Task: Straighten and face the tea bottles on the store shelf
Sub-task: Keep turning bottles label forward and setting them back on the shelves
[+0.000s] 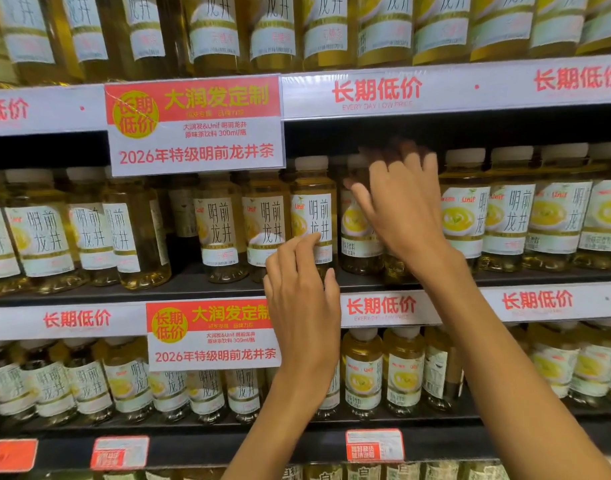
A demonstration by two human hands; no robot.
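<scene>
The single head-worn camera looked straight ahead, close to the middle shelf (207, 282) of tea bottles (312, 216), with another shelf at twelve o'clock and another at six.

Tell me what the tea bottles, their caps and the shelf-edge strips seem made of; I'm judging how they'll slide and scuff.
Tea bottles: clear glossy plastic, probably; amber tea shows through. Caps: matte whitish plastic, likely. Shelf-edge strips: glossy clear plastic over printed paper, judging by glare.

"Unif" on bottle label (311, 216)
</scene>
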